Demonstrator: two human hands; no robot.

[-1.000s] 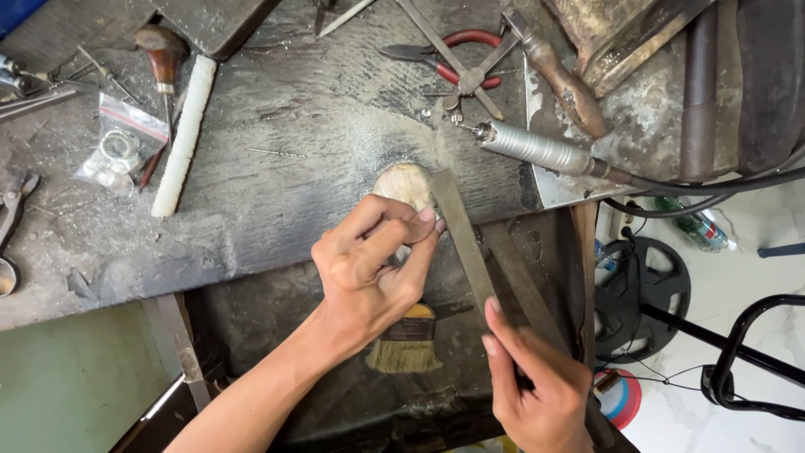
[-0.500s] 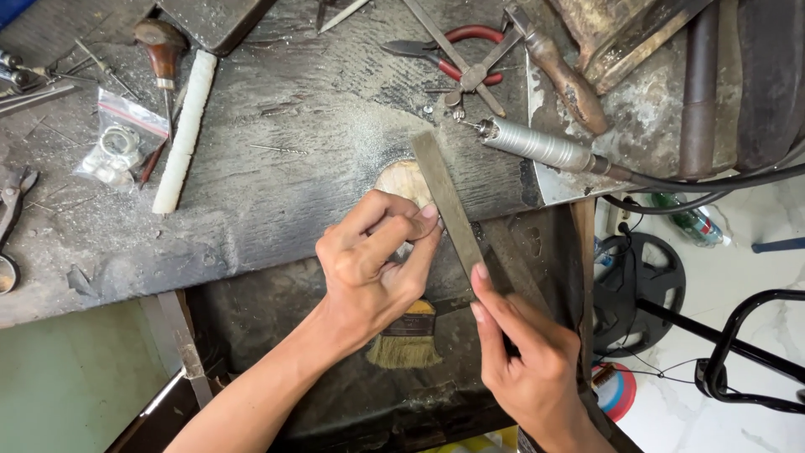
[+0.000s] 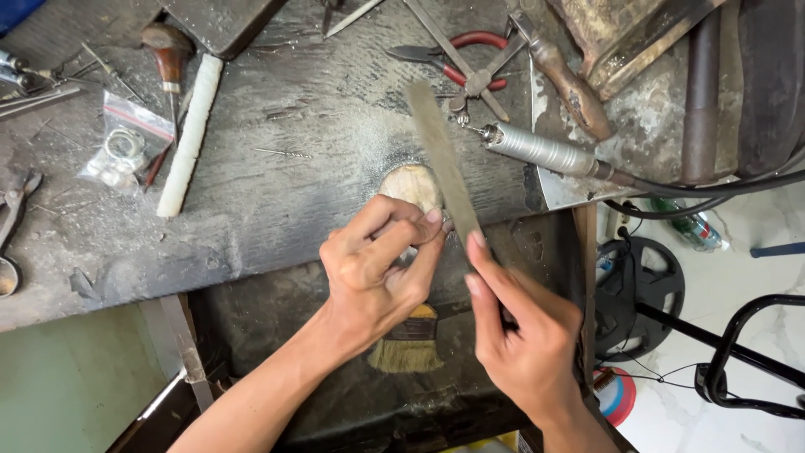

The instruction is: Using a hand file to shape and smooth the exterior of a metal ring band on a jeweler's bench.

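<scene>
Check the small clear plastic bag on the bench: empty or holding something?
Holding something. Through the clear plastic bag, lying flat by the white stick, pale ring-shaped pieces show.

From where I watch, the bench pin [image 3: 408,186] juts from the front edge of the workbench [image 3: 277,184], with my left hand [image 3: 377,268] just before it and my right hand [image 3: 524,335] to its right. The file [image 3: 443,164] slants across the pin. Pliers [image 3: 457,63] lie behind, the rotary handpiece [image 3: 541,151] to the right, and a brush [image 3: 411,340] in the tray below.
</scene>
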